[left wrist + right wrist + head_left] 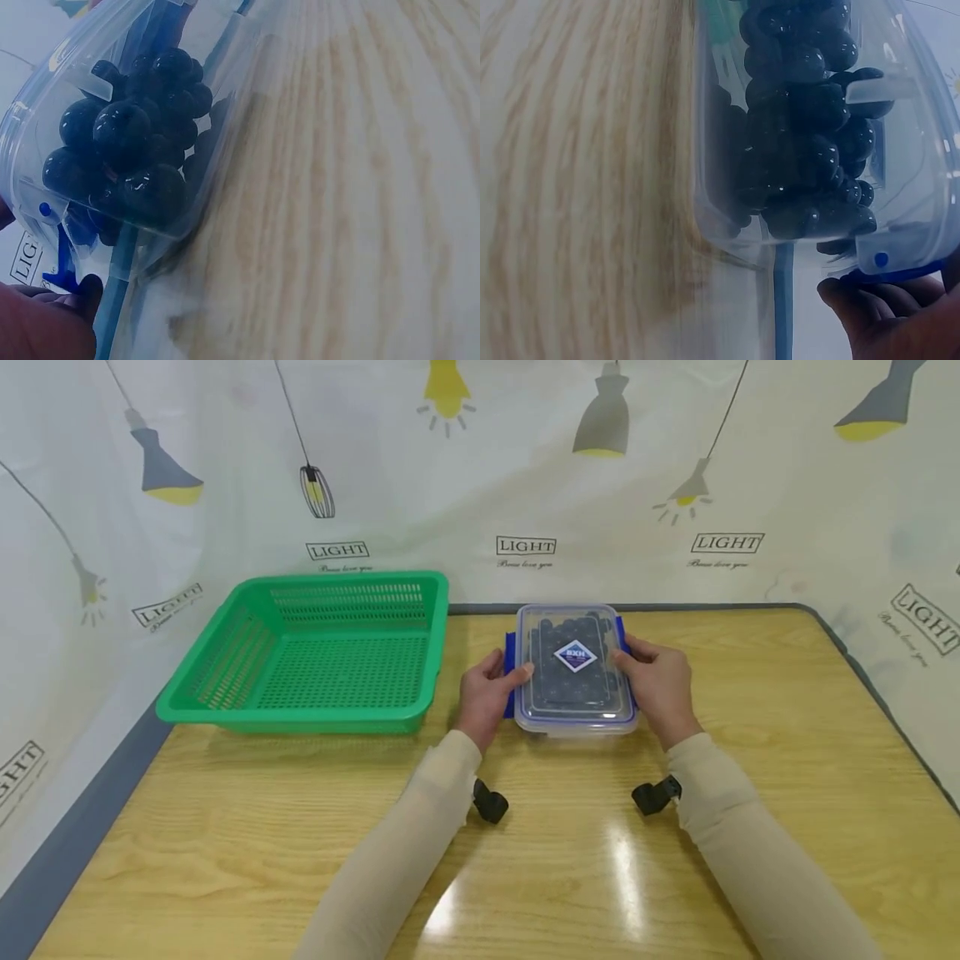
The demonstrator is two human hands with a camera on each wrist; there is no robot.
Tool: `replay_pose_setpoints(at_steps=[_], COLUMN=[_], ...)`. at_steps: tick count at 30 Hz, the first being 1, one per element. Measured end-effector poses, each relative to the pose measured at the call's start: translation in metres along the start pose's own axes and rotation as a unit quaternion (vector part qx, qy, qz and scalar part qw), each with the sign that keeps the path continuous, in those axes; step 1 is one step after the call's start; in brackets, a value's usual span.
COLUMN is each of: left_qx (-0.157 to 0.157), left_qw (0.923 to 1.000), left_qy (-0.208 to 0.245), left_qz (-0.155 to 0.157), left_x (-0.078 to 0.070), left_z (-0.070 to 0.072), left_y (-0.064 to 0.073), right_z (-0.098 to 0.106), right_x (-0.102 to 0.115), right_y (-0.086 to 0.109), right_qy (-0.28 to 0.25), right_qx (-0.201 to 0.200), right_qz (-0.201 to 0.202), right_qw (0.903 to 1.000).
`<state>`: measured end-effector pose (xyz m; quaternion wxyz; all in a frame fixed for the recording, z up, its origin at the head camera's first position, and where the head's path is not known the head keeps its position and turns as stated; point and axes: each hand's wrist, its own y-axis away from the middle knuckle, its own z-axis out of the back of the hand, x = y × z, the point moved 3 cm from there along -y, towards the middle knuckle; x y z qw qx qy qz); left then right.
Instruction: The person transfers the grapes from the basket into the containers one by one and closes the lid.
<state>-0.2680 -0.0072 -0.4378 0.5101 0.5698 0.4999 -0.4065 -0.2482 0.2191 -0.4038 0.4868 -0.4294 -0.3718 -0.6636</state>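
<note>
A clear plastic food container (575, 689) with blue side latches stands on the table, its lid on and a diamond-shaped label on top. Dark round fruits, probably grapes (124, 142), show through its walls. On its left side, my left hand (486, 695) grips the edge, thumb on the lid and fingers by the left latch (64, 262), which sticks outward. My right hand (662, 685) holds the opposite side, thumb on the lid and fingertips under the right latch (892, 274), also swung outward. The container's underside is hidden from the head view.
A green perforated plastic basket (300, 717) stands on the table left of the container. Behind the wooden table (570, 860) hangs a white cloth (465, 485) printed with lamps. Dark wrist cameras (491, 802) protrude inward from both cream sleeves.
</note>
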Motion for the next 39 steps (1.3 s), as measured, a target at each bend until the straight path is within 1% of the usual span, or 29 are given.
replay_pose_setpoints(at_steps=[5, 10, 14, 17, 20, 23, 25, 26, 29, 32, 33, 34, 35, 37, 38, 39], left_qx=[0.004, 0.009, 0.013, 0.015, 0.009, 0.002, -0.003, -0.006, -0.006, 0.006, 0.014, 0.024, 0.035, 0.055, 0.061, 0.064], left_qw=[0.999, 0.9967, 0.9936, 0.9908, 0.9856, 0.9766, 0.9711, 0.9684, 0.9663, 0.9585, 0.9522, 0.9427, 0.9288, 0.8939, 0.8753, 0.8544], left_qy=[0.002, -0.015, -0.056, -0.093, -0.136, -0.187, -0.211, -0.223, -0.233, -0.263, -0.28, -0.304, -0.335, -0.399, -0.428, -0.456], left_qz=[-0.045, -0.079, -0.097, -0.097, -0.1, -0.106, -0.111, -0.112, -0.11, -0.11, -0.122, -0.136, -0.154, -0.197, -0.216, -0.24], left_x=[-0.006, -0.008, -0.012, -0.016, -0.022, -0.029, -0.031, -0.033, -0.033, -0.033, -0.035, -0.037, -0.042, -0.056, -0.066, -0.077], left_z=[-0.006, -0.012, -0.016, -0.019, -0.023, -0.026, -0.027, -0.027, -0.027, -0.028, -0.028, -0.027, -0.027, -0.023, -0.02, -0.016], left_y=[0.003, 0.004, 0.006, 0.008, 0.011, 0.014, 0.015, 0.015, 0.015, 0.015, 0.016, 0.016, 0.018, 0.023, 0.026, 0.029], right_z=[0.003, 0.005, 0.005, 0.006, 0.006, 0.006, 0.006, 0.005, 0.005, 0.006, 0.007, 0.009, 0.011, 0.017, 0.021, 0.025], right_x=[-0.001, -0.003, -0.003, -0.002, -0.002, -0.001, -0.001, -0.001, -0.001, -0.001, 0.0, 0.001, 0.001, 0.004, 0.007, 0.01], right_y=[0.001, 0.002, 0.003, 0.003, 0.004, 0.003, 0.002, 0.001, -0.001, -0.001, -0.001, -0.002, -0.003, -0.004, -0.006, -0.007], right_qy=[-0.006, -0.011, -0.01, -0.009, -0.007, -0.002, 0.004, 0.007, 0.011, 0.014, 0.016, 0.02, 0.028, 0.058, 0.083, 0.115], right_qx=[0.001, 0.001, -0.001, 0.001, 0.002, 0.0, 0.001, 0.002, 0.006, 0.012, 0.014, 0.018, 0.021, 0.034, 0.039, 0.044], right_qz=[0.002, -0.007, -0.003, -0.003, -0.005, -0.004, -0.003, -0.003, -0.003, -0.001, 0.002, 0.006, 0.011, 0.016, 0.023, 0.03], right_qw=[1.0, 0.9999, 0.9999, 1.0, 1.0, 1.0, 1.0, 1.0, 0.9999, 0.9998, 0.9998, 0.9996, 0.9993, 0.9976, 0.9955, 0.9919])
